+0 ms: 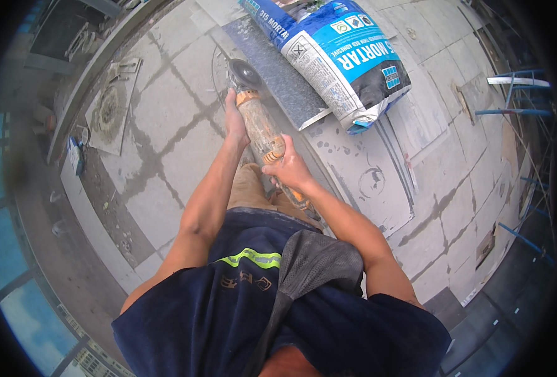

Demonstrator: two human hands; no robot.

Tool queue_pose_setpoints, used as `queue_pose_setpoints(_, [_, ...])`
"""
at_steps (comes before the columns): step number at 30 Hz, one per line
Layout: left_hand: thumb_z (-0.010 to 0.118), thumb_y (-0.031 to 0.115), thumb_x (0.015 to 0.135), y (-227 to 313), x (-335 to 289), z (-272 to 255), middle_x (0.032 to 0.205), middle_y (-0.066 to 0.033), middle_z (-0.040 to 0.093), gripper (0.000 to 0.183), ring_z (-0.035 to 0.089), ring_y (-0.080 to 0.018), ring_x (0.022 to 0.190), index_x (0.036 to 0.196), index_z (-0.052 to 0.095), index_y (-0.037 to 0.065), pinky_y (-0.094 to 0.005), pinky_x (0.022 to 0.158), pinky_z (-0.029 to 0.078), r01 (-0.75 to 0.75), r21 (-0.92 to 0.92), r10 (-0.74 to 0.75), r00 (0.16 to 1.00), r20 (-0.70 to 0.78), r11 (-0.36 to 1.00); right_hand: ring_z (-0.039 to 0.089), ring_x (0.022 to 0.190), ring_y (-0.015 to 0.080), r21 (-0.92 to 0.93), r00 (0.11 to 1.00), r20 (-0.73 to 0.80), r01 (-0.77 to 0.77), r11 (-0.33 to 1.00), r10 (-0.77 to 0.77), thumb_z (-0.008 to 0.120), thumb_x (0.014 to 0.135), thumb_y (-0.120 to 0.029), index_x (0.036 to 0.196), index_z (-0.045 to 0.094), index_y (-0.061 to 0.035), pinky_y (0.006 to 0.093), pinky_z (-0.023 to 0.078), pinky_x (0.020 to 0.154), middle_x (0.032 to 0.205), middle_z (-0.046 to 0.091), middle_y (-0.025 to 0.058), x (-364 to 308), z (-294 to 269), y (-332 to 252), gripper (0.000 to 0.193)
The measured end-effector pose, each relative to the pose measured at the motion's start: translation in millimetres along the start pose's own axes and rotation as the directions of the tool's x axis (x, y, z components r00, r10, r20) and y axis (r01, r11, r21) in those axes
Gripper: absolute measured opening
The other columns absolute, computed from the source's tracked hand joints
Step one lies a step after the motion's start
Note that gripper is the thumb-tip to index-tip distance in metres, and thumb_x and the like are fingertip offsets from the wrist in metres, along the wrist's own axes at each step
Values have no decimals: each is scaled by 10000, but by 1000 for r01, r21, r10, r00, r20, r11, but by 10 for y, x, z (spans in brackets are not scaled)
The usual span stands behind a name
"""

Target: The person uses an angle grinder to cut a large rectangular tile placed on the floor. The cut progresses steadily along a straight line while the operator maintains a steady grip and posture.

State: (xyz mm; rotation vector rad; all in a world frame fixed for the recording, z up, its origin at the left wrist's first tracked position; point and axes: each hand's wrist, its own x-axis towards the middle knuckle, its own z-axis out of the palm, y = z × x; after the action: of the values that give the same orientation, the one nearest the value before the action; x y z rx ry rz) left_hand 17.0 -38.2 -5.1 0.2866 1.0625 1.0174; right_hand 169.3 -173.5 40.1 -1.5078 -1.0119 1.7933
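Observation:
I hold a worn, orange-and-grey angle grinder with both hands, in front of my legs. My left hand is closed along the left side near its head; most of those fingers are hidden. Further back, my right hand wraps round the body from the right. At the far end is a dark round guard or disc, close to the left edge of a dark speckled stone slab. Whether the disc touches the slab, I cannot tell.
A blue-and-white mortar bag lies on the slab's right part. Pale, dusty slabs lie to the right. A board with dried mortar is at the left. Blue metal bars stick in from the right edge. Paving tiles form the floor.

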Motion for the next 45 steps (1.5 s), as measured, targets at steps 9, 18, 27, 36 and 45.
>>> queue_pose_setpoints(9, [426,722,1031,198,217,-4,878,-138,686,752,707,-281,749,1169,658,21,-456,678,608,-21,34,21,1000,4,999,678,582,182,49,1000,6,17,999,-18,835,802,-55,1512,300,-57,362,552,532,914,728,125,312,26,-82,890])
queue_pose_setpoints(18, [410,783,996,294,744,-224,862,-151,683,812,717,-332,734,1205,626,29,-494,652,610,-14,-6,14,999,29,1000,705,624,194,51,999,15,41,998,-42,832,805,-43,1477,342,-56,360,566,532,1005,734,141,625,33,-172,832])
queue_pose_setpoints(27, [429,758,1003,343,766,-204,863,-144,681,781,713,-305,740,1201,637,32,-487,668,618,-11,-8,11,1000,26,1000,707,630,184,24,1000,5,3,1000,-4,845,823,-56,1493,334,-71,351,574,527,1033,737,142,667,58,-211,843])
queue_pose_setpoints(36, [415,764,1006,117,320,-103,876,-155,687,806,722,-322,736,1207,632,14,-493,653,619,-39,38,39,999,12,998,664,597,171,59,1000,5,-3,998,3,825,845,-16,1551,285,-68,344,534,499,994,720,135,269,29,-27,891])
queue_pose_setpoints(45, [440,761,1004,-75,52,-51,841,-142,687,793,726,-299,706,1194,641,18,-469,626,619,-39,28,39,999,19,999,686,590,196,-16,1000,-7,-23,1000,23,843,828,-63,1573,265,-56,367,566,598,932,751,139,6,-33,83,943])
